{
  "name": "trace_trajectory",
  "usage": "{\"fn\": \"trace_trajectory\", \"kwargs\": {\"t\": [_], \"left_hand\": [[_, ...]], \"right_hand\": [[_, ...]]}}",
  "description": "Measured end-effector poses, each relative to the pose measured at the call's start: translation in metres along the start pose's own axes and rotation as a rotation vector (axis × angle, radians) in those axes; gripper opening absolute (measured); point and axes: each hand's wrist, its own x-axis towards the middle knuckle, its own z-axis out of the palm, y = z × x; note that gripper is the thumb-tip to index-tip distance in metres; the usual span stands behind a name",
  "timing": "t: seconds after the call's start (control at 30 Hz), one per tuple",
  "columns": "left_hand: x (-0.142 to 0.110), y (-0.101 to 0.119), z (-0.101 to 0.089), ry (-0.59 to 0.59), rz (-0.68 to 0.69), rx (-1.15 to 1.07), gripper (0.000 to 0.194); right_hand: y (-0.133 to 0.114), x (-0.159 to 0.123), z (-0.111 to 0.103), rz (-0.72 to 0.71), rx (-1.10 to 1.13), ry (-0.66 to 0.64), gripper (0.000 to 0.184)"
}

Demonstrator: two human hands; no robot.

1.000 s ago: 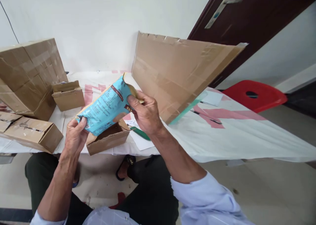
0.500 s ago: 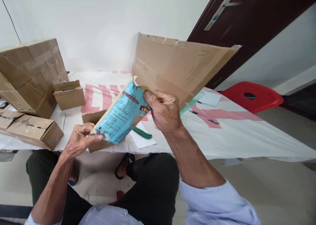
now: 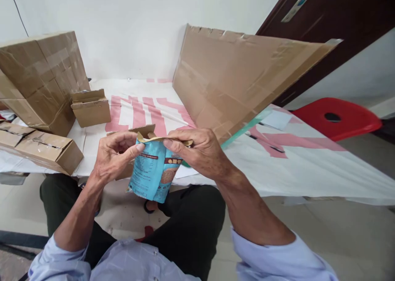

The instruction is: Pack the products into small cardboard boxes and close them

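Observation:
A blue printed pouch (image 3: 154, 170) hangs upright from both hands at the front edge of the table, its tan inside showing along the top rim. My left hand (image 3: 112, 153) pinches the rim at its left corner between thumb and fingers. On the other side, my right hand (image 3: 197, 149) grips the top edge, thumb in front and fingers behind. Behind the pouch stands a small cardboard box, mostly hidden, with one flap (image 3: 145, 129) raised. A white sheet (image 3: 187, 172) and a bit of something green show to the pouch's right.
Large cardboard boxes (image 3: 46, 75) stand at the left, with a small open box (image 3: 91, 110) and a long box (image 3: 46, 147) close by. A big cardboard panel (image 3: 234, 75) leans at the back. Beyond the table's right side is a red stool (image 3: 352, 118).
The pouch has swung from tilted to upright and come down. My left hand has moved from its bottom corner up to the top rim; my right hand still holds the top edge.

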Motion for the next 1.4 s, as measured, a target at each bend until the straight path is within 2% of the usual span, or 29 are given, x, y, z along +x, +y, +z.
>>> {"fn": "trace_trajectory", "kwargs": {"t": [0.1,0.2,0.33,0.5,0.63,0.73,0.93,1.1,1.2,1.33,1.4], "left_hand": [[0.0,-0.002,-0.002,-0.026,-0.029,-0.051,0.034],[0.0,-0.002,-0.004,-0.064,-0.003,-0.051,0.032],[0.0,-0.006,-0.006,-0.1,0.002,-0.017,0.028],[-0.003,-0.011,-0.004,-0.051,-0.076,-0.088,0.031],[-0.005,-0.01,-0.001,-0.037,-0.166,-0.152,0.034],[-0.006,-0.009,-0.001,-0.043,-0.208,-0.195,0.034],[-0.007,-0.002,-0.008,-0.119,-0.183,-0.124,0.032],[-0.01,0.004,-0.01,-0.129,-0.15,-0.082,0.032],[-0.012,0.01,-0.009,-0.166,-0.05,-0.018,0.033],[-0.027,0.035,-0.004,-0.245,0.26,0.134,0.012],[-0.041,0.051,-0.002,-0.277,0.366,0.176,0.014]], "right_hand": [[0.005,-0.001,0.002,0.018,0.026,-0.001,0.035],[0.008,-0.002,0.005,-0.011,0.066,0.006,0.025],[0.007,-0.004,0.009,-0.028,0.08,0.051,0.033],[0.004,-0.007,0.012,0.17,0.167,0.077,0.054],[0.004,-0.004,0.013,0.253,0.203,0.016,0.047],[0.002,-0.002,0.014,0.235,0.182,-0.015,0.038],[-0.001,-0.005,0.016,0.196,0.172,-0.041,0.036],[-0.006,-0.009,0.018,0.053,0.122,-0.038,0.027],[-0.015,-0.01,0.016,-0.032,0.072,-0.041,0.027],[-0.041,-0.022,0.007,-0.22,0.035,-0.037,0.017],[-0.055,-0.034,0.002,-0.295,0.018,-0.048,0.014]]}}
